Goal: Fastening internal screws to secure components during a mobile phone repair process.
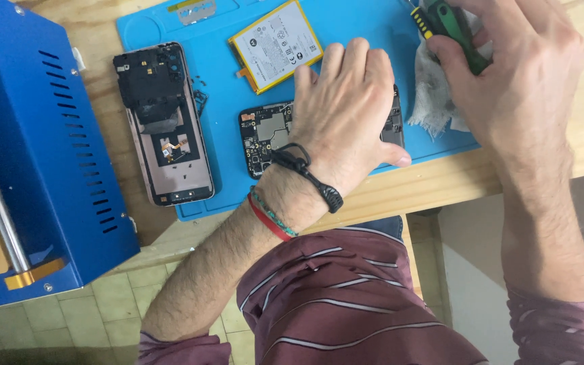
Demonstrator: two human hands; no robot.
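Note:
My left hand (346, 108) lies flat, fingers together, on a black phone circuit board (265, 135) in the middle of a blue work mat (366, 27), covering most of the board. My right hand (515, 67) is closed around a green-handled screwdriver (457, 30) with a yellow and black collar, held over a white cloth (434, 94) at the mat's right end. A flat phone battery (277, 44) with a yellow edge lies just beyond my left fingertips.
An opened phone frame (167, 128) lies on the mat's left edge, with tiny screws beside it. A large blue metal machine (35, 142) fills the left side. A metal blade tool (194, 10) rests at the mat's top. The wooden table edge (441, 179) runs near my body.

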